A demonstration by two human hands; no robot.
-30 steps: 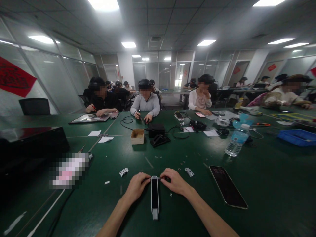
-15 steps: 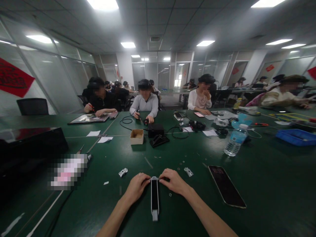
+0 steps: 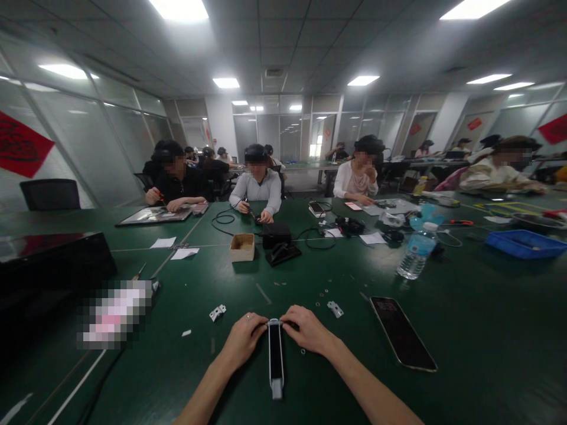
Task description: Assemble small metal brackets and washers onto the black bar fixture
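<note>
A long black bar with silver ends [image 3: 275, 357] lies on the green table [image 3: 443, 295], pointing away from me. My left hand [image 3: 243, 339] and my right hand [image 3: 306, 329] meet at its far end, fingers curled and pinching the silver end piece from either side. Two small silver brackets lie close by, one [image 3: 217, 311] to the left and one [image 3: 335, 308] to the right. Several tiny washers and screws [image 3: 322, 293] are scattered just beyond my right hand.
A dark phone [image 3: 402, 340] lies to the right, a water bottle [image 3: 414, 252] behind it. A small cardboard box [image 3: 243, 247] and black devices with cables [image 3: 280, 243] stand further out. A black case [image 3: 48, 260] fills the left. Other people work along the far side.
Both hands stay on the bar's far end. The view has shifted slightly to the right, so everything sits a little further left and lower.
</note>
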